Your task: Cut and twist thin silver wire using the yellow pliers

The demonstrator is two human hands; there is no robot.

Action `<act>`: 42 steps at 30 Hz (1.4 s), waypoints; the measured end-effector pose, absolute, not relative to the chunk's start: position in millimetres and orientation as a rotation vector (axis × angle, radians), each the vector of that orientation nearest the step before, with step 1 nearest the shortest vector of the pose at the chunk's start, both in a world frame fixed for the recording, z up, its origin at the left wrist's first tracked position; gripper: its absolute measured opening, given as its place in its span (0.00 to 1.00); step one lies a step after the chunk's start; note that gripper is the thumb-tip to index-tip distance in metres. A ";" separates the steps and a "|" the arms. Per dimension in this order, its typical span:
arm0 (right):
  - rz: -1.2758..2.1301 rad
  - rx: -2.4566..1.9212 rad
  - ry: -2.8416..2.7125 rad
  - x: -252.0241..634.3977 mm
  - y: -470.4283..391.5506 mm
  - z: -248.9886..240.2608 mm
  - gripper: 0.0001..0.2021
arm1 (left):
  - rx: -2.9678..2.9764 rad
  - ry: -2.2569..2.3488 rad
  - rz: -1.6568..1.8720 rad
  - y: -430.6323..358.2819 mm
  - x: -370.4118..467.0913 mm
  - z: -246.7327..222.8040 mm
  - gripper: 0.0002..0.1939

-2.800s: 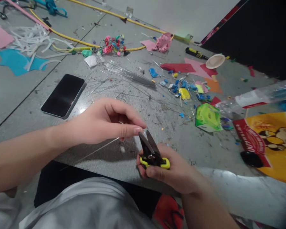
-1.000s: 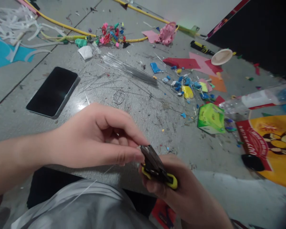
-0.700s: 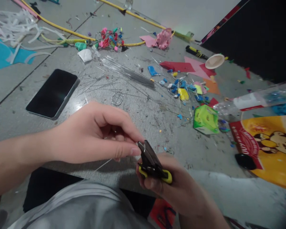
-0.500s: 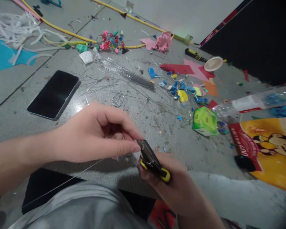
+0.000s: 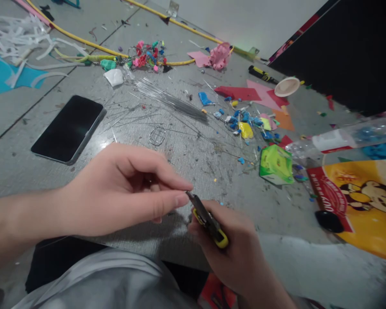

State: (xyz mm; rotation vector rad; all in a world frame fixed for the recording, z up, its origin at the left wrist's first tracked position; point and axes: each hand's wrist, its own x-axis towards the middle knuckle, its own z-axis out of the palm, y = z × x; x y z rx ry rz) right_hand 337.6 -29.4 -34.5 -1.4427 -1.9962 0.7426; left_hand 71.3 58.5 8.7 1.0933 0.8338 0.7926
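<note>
I have both hands in front of me. My right hand (image 5: 236,244) is wrapped around one pair of pliers (image 5: 209,219) with yellow-and-black handles, just over the near side of the grey work surface (image 5: 209,167). My left hand (image 5: 125,189) has thumb and forefinger pinched together right at the pliers' tip; I can't make out what is between them. The jaws are edge-on to me, so I can't tell how far apart they stand.

Beyond my left hand lie one wire ring (image 5: 157,135) with crossing wires inside it and one bundle of straight wires (image 5: 172,101), too many to count. One phone (image 5: 69,128) lies to the left, with one white packet (image 5: 113,77) farther off. I see two clusters: a red and pink cluster (image 5: 148,56) on the far side, and a blue and yellow cluster (image 5: 242,122) to the right of the bundle.

As for containers, I count one clear bottle (image 5: 334,138) on its side at the right, one green box (image 5: 276,164) just beside it, and one yellow bag (image 5: 373,197) nearer. Blue shows at the bottle, inside or behind it; the contents of the box and bag are hidden from me.
</note>
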 end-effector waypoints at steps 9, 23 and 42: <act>0.645 -1.450 -1.987 335.4 -30.6 -41.9 0.24 | 0.917 0.750 0.679 62.8 74.3 -0.7 0.16; 0.730 -1.435 -1.967 332.5 -30.7 -40.8 0.19 | 0.956 0.786 0.711 58.5 80.7 -7.2 0.23; 0.572 -1.442 -1.982 328.0 -26.3 -40.5 0.16 | 1.173 0.854 0.858 57.5 78.2 -9.4 0.13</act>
